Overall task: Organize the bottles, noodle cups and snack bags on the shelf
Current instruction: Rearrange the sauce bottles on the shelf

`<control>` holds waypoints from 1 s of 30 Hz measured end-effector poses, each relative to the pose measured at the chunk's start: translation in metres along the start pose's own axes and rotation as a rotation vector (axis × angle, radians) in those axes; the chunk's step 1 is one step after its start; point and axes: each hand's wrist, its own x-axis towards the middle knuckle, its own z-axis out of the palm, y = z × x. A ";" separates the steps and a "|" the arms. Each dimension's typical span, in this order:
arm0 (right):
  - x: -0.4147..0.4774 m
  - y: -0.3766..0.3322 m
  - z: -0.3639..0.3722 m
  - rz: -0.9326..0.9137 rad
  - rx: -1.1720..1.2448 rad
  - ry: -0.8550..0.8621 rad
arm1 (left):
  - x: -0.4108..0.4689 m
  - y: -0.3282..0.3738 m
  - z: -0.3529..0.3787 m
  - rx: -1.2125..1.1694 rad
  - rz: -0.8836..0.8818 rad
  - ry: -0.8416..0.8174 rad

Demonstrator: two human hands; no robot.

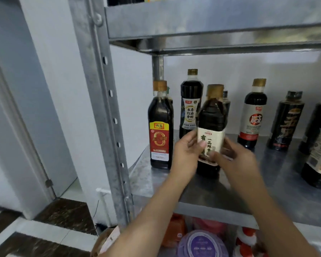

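Both bare forearms reach up and in from below, and the two hands meet around one bottle. The left hand grips its left side with the thumb laid across the pale label. The right hand wraps the lower right side with its thumb on the front. This white-labelled soy sauce bottle is just to the right of the red-labelled bottle, on the same metal shelf. Its long axis is close to vertical, with the brown cap up and leaning a touch right, and the label faces outward. I cannot tell whether its base touches the metal. I count eight dark bottles in all. One is held, and a second is the red-labelled bottle, with a third almost hidden behind it. To its right at the back is a tall cream-labelled bottle. Further right come a black-capped bottle behind the held one, a red-and-white-labelled bottle, a black bottle with gold characters and a large bottle cut off at the edge. Below and to the right, on the next level down, there is one purple-lidded noodle cup beside one orange snack bag, both blurred.
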 end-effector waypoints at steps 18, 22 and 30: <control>0.022 -0.016 0.041 0.025 0.344 -0.052 | -0.003 0.000 -0.020 0.401 0.005 0.052; 0.024 -0.014 0.043 0.027 0.360 -0.053 | -0.005 -0.001 -0.017 0.426 0.029 0.074; 0.026 -0.009 0.048 -0.001 0.348 -0.045 | -0.003 -0.008 -0.017 0.466 0.058 0.101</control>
